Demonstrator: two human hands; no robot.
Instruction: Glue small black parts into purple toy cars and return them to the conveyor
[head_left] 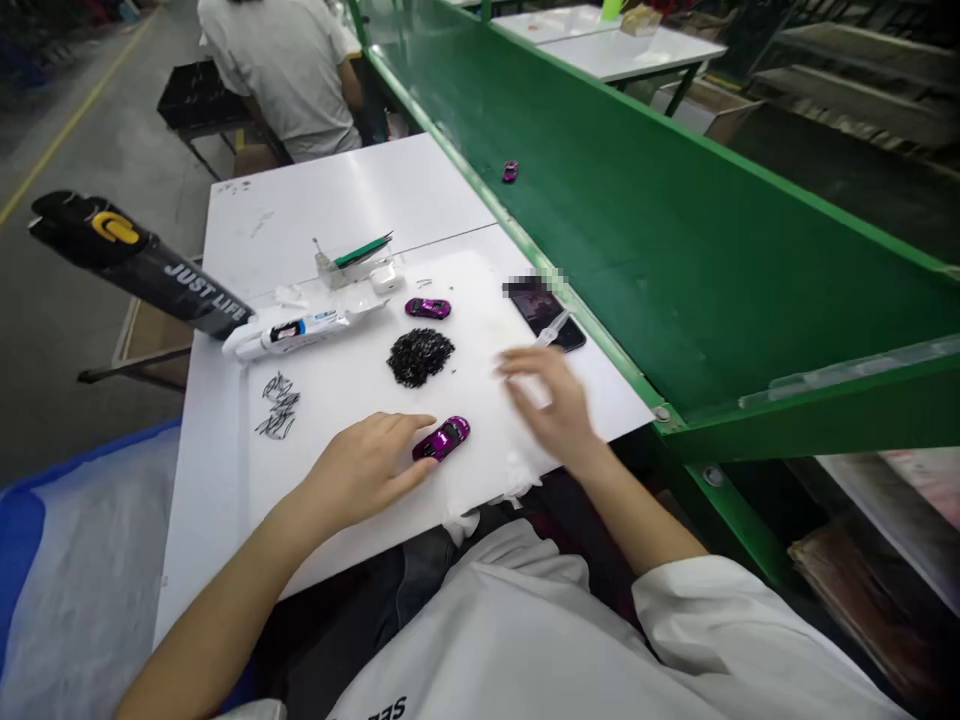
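A shiny purple toy car (pixel 442 440) rests on the white work surface near its front edge. My left hand (pixel 371 465) has the thumb and a finger closed round the rear of that car, one on each side. To the right, my right hand (pixel 555 405) hovers over the board with curled fingers smeared by motion; whether anything is between them cannot be made out. Beyond the car lies a heap of small black parts (pixel 420 357). Behind the heap is a second purple toy car (pixel 428 308). A small whitish tube (pixel 553 328) lies on the dark phone (pixel 544 310), close to my right fingertips.
Thin black scraps (pixel 278 408) lie at left. White tubes (pixel 300 332), a black bottle (pixel 150 265), green tweezers (pixel 364 250) and a white case (pixel 387 278) stand or lie farther back. A green conveyor (pixel 600 210) with a raised edge carries another purple car (pixel 510 172). A person (pixel 289 75) sits ahead.
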